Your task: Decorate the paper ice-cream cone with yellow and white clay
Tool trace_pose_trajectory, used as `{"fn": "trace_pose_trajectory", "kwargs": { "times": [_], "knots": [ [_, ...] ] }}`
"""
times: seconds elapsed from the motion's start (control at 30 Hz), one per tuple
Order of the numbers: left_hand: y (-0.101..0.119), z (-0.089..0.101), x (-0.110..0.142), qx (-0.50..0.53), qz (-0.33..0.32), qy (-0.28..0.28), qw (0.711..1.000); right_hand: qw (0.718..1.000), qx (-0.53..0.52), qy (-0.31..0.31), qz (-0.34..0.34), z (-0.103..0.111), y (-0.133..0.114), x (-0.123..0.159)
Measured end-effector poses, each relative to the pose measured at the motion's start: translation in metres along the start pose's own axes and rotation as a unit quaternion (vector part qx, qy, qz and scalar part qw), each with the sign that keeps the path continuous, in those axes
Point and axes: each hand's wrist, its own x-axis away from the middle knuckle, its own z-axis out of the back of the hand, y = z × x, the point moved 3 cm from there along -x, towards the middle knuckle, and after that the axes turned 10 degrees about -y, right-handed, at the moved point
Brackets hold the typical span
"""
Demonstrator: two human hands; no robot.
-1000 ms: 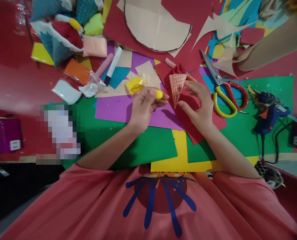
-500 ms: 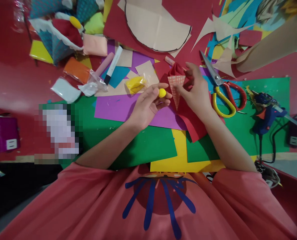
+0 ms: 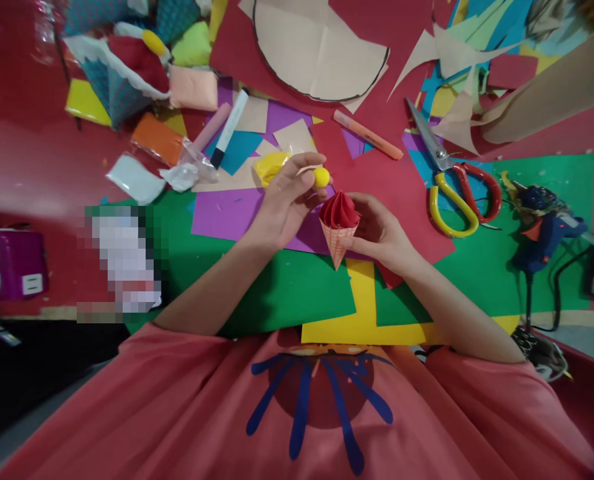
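A small yellow ball is pinched between the fingertips of my left hand. Just below and to the right of it, my right hand grips a paper ice cream cone from its right side. The cone is pale orange with a grid pattern, its tip pointing down, and a swirled red top fills its mouth. Ball and cone top are close but apart. Behind my left hand lies a clear bag with yellow clay-like stuff, partly covered by the fingers.
Scissors with red and yellow handles lie to the right, a blue glue gun beyond them. An orange highlighter and a white marker rest on coloured paper. A larger blue cone sits at upper left.
My right hand has lifted the cone off the papers and brought it towards me, baring the orange highlighter. My left hand has turned slightly upward, still holding the yellow ball.
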Motion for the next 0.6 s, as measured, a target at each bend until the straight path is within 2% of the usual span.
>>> {"fn": "trace_pose_trajectory", "kwargs": {
  "times": [0.2, 0.6],
  "knots": [
    [-0.0078, 0.002, -0.0011, -0.075, -0.01, -0.011, 0.997, 0.999, 0.016, -0.018, -0.025, -0.0042, -0.0037, 0.0021],
    [-0.005, 0.0009, 0.0004, -0.126, -0.035, -0.023, 0.991, 0.999, 0.024, -0.025, -0.012, -0.0059, -0.0027, 0.0039]
  ]
}}
